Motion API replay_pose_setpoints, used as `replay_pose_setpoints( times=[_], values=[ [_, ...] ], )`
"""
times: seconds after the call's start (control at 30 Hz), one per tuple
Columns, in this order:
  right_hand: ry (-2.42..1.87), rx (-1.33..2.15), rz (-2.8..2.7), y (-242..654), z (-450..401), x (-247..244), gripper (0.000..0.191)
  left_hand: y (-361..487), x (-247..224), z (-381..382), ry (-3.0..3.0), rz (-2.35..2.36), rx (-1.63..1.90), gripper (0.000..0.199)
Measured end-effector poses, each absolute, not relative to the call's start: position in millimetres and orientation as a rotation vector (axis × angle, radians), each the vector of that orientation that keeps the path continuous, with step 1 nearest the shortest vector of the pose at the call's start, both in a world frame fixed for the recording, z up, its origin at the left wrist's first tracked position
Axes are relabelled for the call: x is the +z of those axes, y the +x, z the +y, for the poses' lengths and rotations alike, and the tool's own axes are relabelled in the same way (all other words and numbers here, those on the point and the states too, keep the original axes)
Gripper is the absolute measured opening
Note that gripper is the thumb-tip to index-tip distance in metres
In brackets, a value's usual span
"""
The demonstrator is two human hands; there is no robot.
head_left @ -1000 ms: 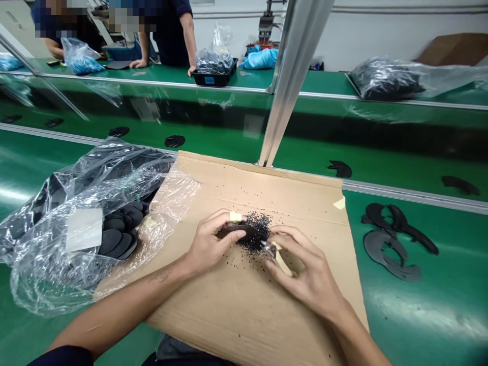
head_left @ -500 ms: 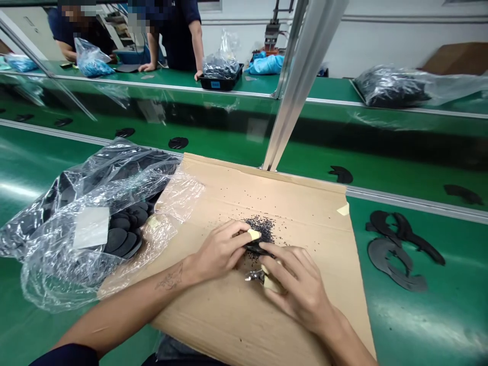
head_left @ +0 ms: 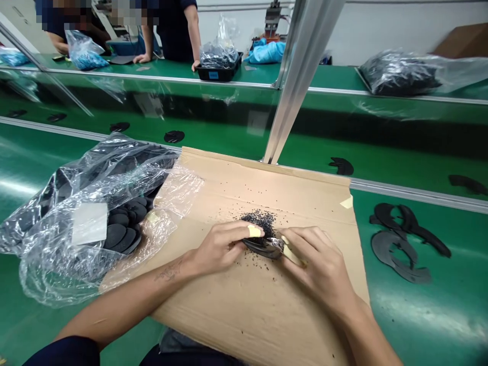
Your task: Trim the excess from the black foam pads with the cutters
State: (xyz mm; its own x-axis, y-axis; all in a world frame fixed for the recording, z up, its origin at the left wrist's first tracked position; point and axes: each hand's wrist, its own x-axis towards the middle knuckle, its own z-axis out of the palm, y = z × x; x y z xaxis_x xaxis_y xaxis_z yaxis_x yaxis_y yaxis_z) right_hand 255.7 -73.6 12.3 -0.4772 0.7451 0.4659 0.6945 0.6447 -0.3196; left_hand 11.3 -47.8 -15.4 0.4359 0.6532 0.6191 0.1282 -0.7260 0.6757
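Left hand pinches left end of black piece; right hand grasps yellow-handled nippers, metal tip at piece's right side. Piece between hands, left nearer, long axis roughly sideways, over cardboard, just nearside of black crumbs.

- I can read no words, numbers or brands here.
- A blue label is on the front of a black tray across from me; its print is too small.
- A pale slip lies on or under the clear bag's plastic, nothing legible.
- Inked marks on my left forearm are too blurred to decipher.
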Motion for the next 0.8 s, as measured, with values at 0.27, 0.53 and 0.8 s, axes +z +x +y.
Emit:
replay_pose_setpoints(
  times=[0.27, 0.53, 0.8],
  values=[
    [-1.101, 0.075, -2.330, 257.3, -75.5, 14.3, 0.024, 12.0, -15.9, -48.2, 2.146, 0.612, 1.270, 0.044],
    [-1.111, 0.021, -2.394, 257.7, -79.2, 16.9, 0.028, 12.2, -19.1, -49.3, 2.168, 0.589, 1.285, 0.041],
    [-1.118, 0.051, -2.402, 256.2, -83.2, 18.9, 0.018, 9.5, -18.5, -47.6, 2.247, 0.535, 1.247, 0.037]
  ],
)
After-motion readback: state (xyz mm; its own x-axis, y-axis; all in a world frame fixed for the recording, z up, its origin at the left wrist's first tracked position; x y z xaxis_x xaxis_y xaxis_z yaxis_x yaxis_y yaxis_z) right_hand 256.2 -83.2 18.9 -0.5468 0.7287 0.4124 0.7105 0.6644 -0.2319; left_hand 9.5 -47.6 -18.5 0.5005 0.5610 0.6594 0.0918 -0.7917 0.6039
